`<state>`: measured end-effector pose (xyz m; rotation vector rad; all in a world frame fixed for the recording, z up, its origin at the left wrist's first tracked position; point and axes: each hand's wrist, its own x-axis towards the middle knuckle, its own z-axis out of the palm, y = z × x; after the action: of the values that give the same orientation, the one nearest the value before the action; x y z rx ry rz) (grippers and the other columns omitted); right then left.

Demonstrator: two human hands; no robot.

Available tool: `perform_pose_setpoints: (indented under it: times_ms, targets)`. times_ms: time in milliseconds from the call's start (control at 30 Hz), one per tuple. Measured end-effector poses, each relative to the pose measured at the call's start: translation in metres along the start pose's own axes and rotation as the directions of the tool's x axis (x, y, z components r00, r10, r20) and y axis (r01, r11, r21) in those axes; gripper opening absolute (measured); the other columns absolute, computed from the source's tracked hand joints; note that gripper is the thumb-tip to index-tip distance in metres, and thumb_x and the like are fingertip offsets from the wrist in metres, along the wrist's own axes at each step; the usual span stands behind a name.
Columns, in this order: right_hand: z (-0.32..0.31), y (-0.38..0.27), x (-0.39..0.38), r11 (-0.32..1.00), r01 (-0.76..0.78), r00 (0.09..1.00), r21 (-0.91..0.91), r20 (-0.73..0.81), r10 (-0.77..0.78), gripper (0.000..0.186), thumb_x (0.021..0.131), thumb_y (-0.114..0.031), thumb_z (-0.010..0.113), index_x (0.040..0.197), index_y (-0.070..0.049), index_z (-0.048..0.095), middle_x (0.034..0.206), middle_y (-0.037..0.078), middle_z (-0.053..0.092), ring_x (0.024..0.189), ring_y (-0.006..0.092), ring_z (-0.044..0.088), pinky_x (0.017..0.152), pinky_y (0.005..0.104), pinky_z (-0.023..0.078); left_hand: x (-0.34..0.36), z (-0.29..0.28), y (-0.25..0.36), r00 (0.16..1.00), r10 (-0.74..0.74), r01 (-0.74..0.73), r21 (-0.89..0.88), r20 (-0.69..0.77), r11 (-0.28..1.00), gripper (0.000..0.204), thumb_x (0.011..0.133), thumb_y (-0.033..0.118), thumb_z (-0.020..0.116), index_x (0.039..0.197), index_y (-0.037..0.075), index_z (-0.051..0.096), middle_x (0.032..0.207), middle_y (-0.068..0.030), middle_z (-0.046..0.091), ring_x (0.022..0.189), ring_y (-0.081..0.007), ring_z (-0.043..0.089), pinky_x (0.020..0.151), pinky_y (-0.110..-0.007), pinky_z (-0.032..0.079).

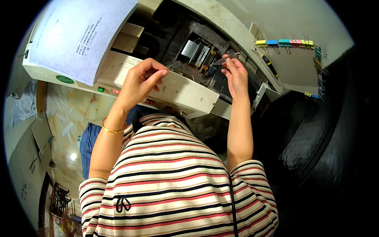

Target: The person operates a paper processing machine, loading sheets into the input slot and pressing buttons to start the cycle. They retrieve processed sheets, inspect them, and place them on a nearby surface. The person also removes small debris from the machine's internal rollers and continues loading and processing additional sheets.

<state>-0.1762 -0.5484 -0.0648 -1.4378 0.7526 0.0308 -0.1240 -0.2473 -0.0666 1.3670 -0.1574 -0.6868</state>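
Observation:
My right hand [237, 77] grips a slim grey metal tool [219, 61], maybe a blade or tweezers, over the open well of a white machine [193, 93]. The well has a dark, grimy interior with metal blocks [190, 49] and narrow bars. My left hand [143, 83] is closed in a loose pinch above the machine's cream front panel, left of the well; whatever its fingertips hold, if anything, is too small to make out. A stack of printed white paper [71, 39] lies on the machine's left part.
A grey board [300, 71] edged with colourful binder clips [284, 42] is at the right, beside a yellow-and-black cutter [269, 66]. Buttons [100, 89] line the machine's front. White cabinets [21, 162] and paper shreds [25, 102] are at the left, above a marble-patterned floor [63, 130].

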Motion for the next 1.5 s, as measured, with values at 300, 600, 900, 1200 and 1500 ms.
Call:
perform_pose_setpoints:
  times_ms: [300,600,900,1200,1500]
  targets:
    - [-0.010,0.004,-0.033,0.934,-0.100,0.992,0.343,-0.036,0.119,0.025,0.092,-0.017,0.060,0.111,0.000,0.063,0.078,0.008,0.065,0.065,0.0144,0.060,0.064,0.0316,0.051,0.000,0.000,0.001,1.000,-0.016,0.016,0.001,0.009,1.000,0.012,0.092,0.015,0.063,0.092,0.003,0.061,0.077,0.0000,0.060,0.065,-0.0057,0.058,0.054,-0.020,0.049]
    - [-0.008,-0.013,-0.066,0.929,-0.134,0.904,0.345,0.427,-0.028,0.042,0.098,-0.036,0.040,0.103,0.001,0.059,0.099,0.025,0.067,0.086,0.0329,0.069,0.077,0.0471,0.056,0.000,0.004,0.001,0.999,-0.040,0.038,0.061,0.021,0.997,0.015,0.093,0.015,0.060,0.098,0.002,0.064,0.082,-0.0011,0.063,0.071,-0.0066,0.059,0.058,-0.022,0.050]
    - [0.029,-0.035,-0.090,0.999,-0.008,0.843,-0.053,0.537,0.035,0.011,0.089,-0.004,0.061,0.096,0.003,0.058,0.097,0.022,0.067,0.078,0.0236,0.070,0.068,0.0354,0.060,-0.005,0.045,0.005,0.943,-0.226,0.300,-0.321,0.245,0.898,0.026,0.091,0.014,0.063,0.113,0.000,0.064,0.090,-0.0041,0.066,0.074,-0.0089,0.061,0.069,-0.024,0.055]
    - [0.056,-0.024,-0.102,0.950,0.146,0.955,-0.277,0.292,-0.062,0.014,0.087,0.003,0.061,0.100,0.003,0.056,0.091,0.016,0.070,0.079,0.0170,0.069,0.068,0.0264,0.057,-0.008,0.053,0.009,0.944,-0.322,0.318,-0.430,0.066,0.845,0.023,0.090,0.013,0.065,0.105,-0.005,0.064,0.088,-0.0068,0.067,0.076,-0.0114,0.064,0.067,-0.025,0.056]
    - [0.062,-0.012,-0.111,0.902,0.189,0.973,-0.389,0.201,-0.117,0.016,0.089,0.001,0.060,0.104,0.005,0.059,0.089,0.014,0.071,0.076,0.0162,0.070,0.065,0.0266,0.057,-0.010,0.056,0.005,0.932,-0.362,0.335,-0.470,0.036,0.817,0.021,0.090,0.015,0.064,0.102,-0.002,0.065,0.089,-0.0073,0.067,0.080,-0.0130,0.065,0.069,-0.027,0.058]
